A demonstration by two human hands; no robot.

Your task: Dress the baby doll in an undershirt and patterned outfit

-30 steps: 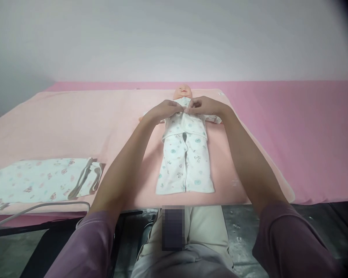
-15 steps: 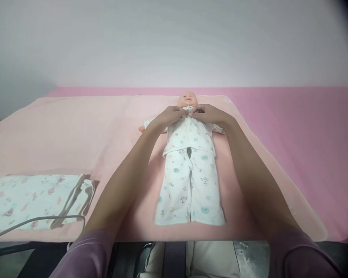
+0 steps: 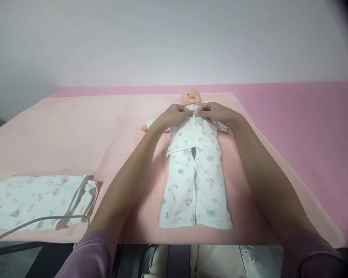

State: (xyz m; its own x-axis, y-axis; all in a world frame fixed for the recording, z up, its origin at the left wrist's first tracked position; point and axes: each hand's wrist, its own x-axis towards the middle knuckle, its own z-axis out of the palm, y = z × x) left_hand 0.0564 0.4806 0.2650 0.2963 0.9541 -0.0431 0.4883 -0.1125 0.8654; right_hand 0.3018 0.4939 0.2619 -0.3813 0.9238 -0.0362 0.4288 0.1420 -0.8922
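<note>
A baby doll (image 3: 191, 97) lies on its back with its head toward the wall. It wears a white printed shirt (image 3: 191, 135) and white printed trousers (image 3: 195, 189), with a dark gap at the crotch and down the middle seam. My left hand (image 3: 176, 114) pinches the front of the shirt just below the neckline. From the other side, my right hand (image 3: 216, 112) pinches the same spot, fingertips nearly meeting the left ones. Whatever fastener may be between the fingertips is too small to make out. One doll hand shows at the left sleeve; my right wrist partly covers the other sleeve.
A pink blanket (image 3: 84, 131) lies under the doll on a darker pink surface (image 3: 307, 127). At the near left rests a folded printed cloth (image 3: 37, 200), with a grey cable (image 3: 46, 218) crossing over it. A pale wall (image 3: 174, 42) rises behind.
The whole view has shifted slightly, so the doll and cloth appear a little further right. Both hands stay at the shirt's neckline with nearly the same pinch.
</note>
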